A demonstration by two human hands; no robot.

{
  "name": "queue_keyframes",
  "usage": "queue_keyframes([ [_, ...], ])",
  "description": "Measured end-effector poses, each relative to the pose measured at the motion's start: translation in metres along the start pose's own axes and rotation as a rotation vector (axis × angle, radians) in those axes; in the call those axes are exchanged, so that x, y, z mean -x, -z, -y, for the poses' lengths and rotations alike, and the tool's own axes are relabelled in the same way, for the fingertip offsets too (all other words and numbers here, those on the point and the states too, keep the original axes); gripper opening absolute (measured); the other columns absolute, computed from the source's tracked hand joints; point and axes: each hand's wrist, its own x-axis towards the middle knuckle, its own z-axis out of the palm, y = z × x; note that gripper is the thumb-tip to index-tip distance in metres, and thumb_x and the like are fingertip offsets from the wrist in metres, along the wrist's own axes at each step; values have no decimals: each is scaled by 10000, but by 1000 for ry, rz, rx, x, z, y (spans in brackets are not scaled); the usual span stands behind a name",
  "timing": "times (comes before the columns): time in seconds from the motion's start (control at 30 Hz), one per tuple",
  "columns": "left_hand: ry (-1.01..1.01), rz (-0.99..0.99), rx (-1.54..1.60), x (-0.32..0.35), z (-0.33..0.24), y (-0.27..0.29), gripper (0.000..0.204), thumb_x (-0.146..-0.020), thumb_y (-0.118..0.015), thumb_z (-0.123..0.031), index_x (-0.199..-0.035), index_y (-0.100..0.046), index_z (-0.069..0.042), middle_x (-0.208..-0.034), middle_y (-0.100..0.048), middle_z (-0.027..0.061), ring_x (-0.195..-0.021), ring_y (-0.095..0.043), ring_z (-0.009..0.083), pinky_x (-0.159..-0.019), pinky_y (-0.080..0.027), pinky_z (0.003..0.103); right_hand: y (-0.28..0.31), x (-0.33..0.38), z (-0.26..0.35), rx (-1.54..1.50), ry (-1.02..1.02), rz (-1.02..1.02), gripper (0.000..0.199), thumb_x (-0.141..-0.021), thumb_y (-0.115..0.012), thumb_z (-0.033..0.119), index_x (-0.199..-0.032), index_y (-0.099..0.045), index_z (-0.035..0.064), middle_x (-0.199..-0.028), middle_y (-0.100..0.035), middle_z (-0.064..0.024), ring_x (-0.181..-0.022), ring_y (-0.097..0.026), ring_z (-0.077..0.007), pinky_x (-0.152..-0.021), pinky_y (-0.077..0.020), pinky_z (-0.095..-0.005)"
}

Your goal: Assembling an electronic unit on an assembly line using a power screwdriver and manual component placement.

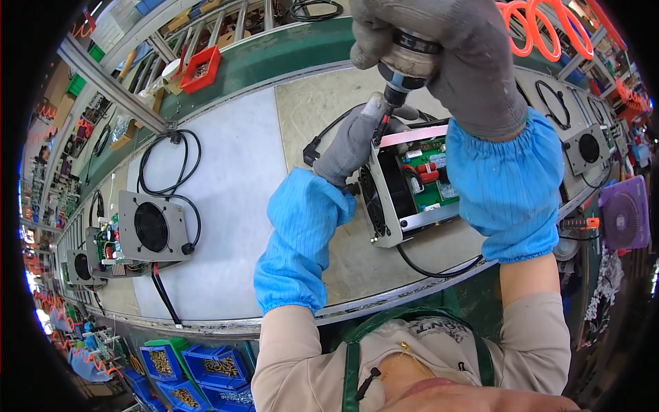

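My right hand [473, 62], in a grey glove, is wrapped round a power screwdriver [405, 69] pointing down. Its dark bit [383, 125] meets the near top corner of an open metal housing [432, 218], by a pink-looking edge strip [415, 134]. My gloved left hand [349, 147] is closed at that corner, with thumb and fingers close about the bit; what they pinch is hidden. Inside the housing are a green circuit board [434, 156] and red parts [428, 173]. A black fan [373, 202] fills its left end. My right sleeve covers its right side.
On the left of the bench [226, 206] stands another fan unit [151, 226] with a coiled black cable [168, 184]. A red bin [201, 70] lies beyond. Blue screw bins [216, 365] sit low at left. A purple fan [623, 214] and coiled orange hose [549, 31] are at right.
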Motion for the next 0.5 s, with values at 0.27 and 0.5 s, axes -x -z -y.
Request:
queue_keyframes([
  [0.27,-47,-49,-6,-9,17,-1,830,-894,-367,-693,-1254,-500,42,-1006,-654,113,-889,-635,169,-784,-526,297,-4,-9,0,50,-98,97,166,-756,-671,66,-882,-582,7,-637,-581,-72,-508,-545,-119,-446,-427,-234],
  [0.5,4,-455,200,20,18,-28,794,-917,-335,-669,-1330,-449,0,-1132,-622,127,-978,-622,226,-839,-518,345,8,-3,-10,29,44,133,168,-795,-621,145,-881,-585,5,-663,-589,-65,-516,-552,-129,-454,-437,-230],
])
